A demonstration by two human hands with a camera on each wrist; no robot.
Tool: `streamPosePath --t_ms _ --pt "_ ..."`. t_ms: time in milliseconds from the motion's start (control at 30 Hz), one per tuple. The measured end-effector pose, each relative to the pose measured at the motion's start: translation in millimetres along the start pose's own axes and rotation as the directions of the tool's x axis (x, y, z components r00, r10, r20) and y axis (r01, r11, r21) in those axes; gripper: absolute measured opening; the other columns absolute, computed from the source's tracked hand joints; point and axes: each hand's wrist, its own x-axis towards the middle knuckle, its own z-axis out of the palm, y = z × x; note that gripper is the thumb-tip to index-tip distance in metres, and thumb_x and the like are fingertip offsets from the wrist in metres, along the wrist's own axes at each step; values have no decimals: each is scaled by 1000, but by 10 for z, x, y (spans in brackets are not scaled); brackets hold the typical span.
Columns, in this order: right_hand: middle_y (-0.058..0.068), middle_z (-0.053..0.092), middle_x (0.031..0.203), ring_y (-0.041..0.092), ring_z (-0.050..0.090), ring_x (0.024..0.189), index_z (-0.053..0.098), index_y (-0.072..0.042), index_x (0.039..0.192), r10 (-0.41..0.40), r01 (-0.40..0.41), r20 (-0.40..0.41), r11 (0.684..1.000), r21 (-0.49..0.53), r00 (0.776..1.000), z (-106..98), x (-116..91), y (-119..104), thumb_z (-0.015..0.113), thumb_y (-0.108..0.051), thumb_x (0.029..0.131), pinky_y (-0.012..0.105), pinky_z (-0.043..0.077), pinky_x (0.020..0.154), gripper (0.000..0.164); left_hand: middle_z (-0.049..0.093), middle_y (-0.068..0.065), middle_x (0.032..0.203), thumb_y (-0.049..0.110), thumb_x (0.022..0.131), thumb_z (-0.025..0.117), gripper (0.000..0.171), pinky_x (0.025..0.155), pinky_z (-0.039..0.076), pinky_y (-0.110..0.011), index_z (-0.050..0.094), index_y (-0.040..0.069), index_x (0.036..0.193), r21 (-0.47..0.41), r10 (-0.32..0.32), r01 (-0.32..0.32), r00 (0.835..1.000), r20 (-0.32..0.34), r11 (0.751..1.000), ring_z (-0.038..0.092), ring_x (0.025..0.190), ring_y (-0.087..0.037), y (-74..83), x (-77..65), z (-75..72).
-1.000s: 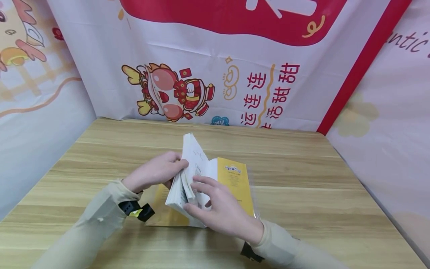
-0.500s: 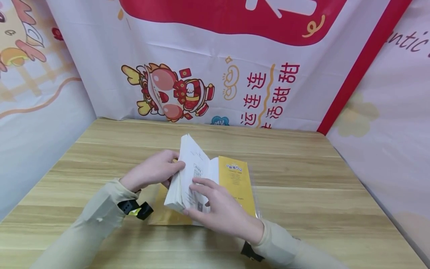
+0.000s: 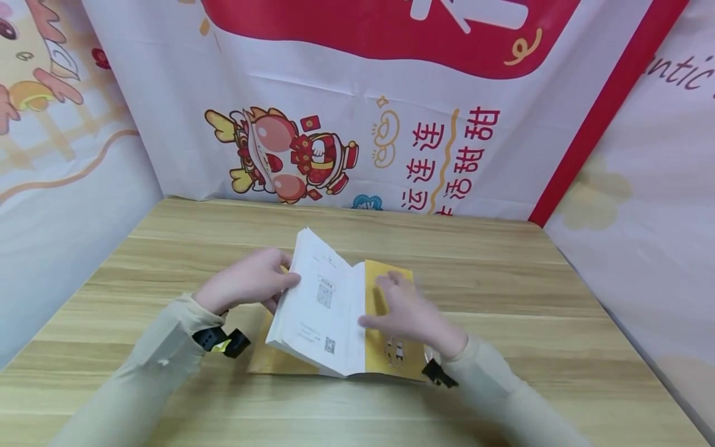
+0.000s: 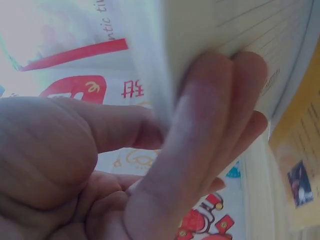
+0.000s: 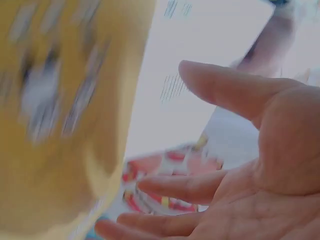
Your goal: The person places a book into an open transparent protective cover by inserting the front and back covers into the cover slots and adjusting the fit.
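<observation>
An open book (image 3: 321, 310) with white pages and yellow cover flaps lies on the table, its left block of pages tilted up. My left hand (image 3: 248, 282) grips that block by its left edge, thumb on the printed page and fingers behind, as the left wrist view also shows. Over the yellow flap (image 3: 377, 354) on the right is my right hand (image 3: 416, 313), its fingers apart and holding nothing. In the right wrist view the extended thumb (image 5: 215, 87) and fingers appear in front of the page; whether they touch the flap I cannot tell.
The wood-grain table (image 3: 503, 372) extends around the book. A white and red printed cloth (image 3: 335, 74) hangs along its back edge, with more printed cloth at the left and right sides. Black straps (image 3: 223, 341) sit at both wrists.
My right hand has moved off the pages, rightward over the yellow flap. The loose pages have gathered into the left block, exposing a page with printed codes. My left hand has shifted slightly left.
</observation>
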Motion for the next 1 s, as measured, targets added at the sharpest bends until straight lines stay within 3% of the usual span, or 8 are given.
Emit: streamPosePath --t_ms 167,267,367,633,833,933,1000 --pt "22 42 133 27 52 105 35 5 139 147 -146 -1 986 77 989 -112 182 284 69 -46 83 39 48 86 83 66 -11 87 6 94 53 25 57 55 -33 58 -8 115 55 -23 24 1000 -12 998 66 67 -20 -45 19 -36" --pt "16 48 118 22 53 91 32 5 138 176 -177 22 973 145 984 -134 262 426 69 -44 84 31 49 75 81 66 -11 87 5 93 55 31 58 55 -33 55 -9 120 55 -44 44 999 -3 998 66 67 -21 -84 42 -51" --pt "12 52 109 21 54 88 28 4 140 187 -193 47 962 192 981 -135 311 512 69 -43 84 29 48 73 84 66 -11 86 4 91 58 41 59 55 -34 49 -10 128 71 -61 61 998 3 996 66 67 -21 -129 76 -66" --pt "16 55 118 24 55 99 22 4 145 175 -178 31 954 241 984 -158 331 565 73 -38 83 36 47 87 91 64 -10 87 7 89 63 54 62 55 -34 40 -7 136 142 -113 107 993 31 984 65 70 -20 -244 166 -61" --pt "22 47 134 30 49 117 22 2 147 179 -173 -8 964 202 984 -193 334 554 74 -36 81 43 40 98 92 62 -7 92 27 93 61 50 64 54 -32 46 -2 131 239 -170 154 984 46 959 62 76 -20 -297 184 -26" --pt "23 47 133 31 49 119 23 2 147 169 -158 -38 965 211 985 -206 343 554 75 -33 81 42 41 97 90 61 -7 95 31 94 60 48 66 53 -33 48 1 129 240 -184 164 981 66 957 59 78 -21 -316 180 -10" --pt "22 51 128 30 54 111 24 0 146 174 -154 -63 958 240 983 -215 346 551 75 -29 81 39 46 90 89 60 -7 96 31 95 59 46 66 52 -34 48 1 127 225 -189 168 979 76 960 59 80 -22 -323 176 -3"
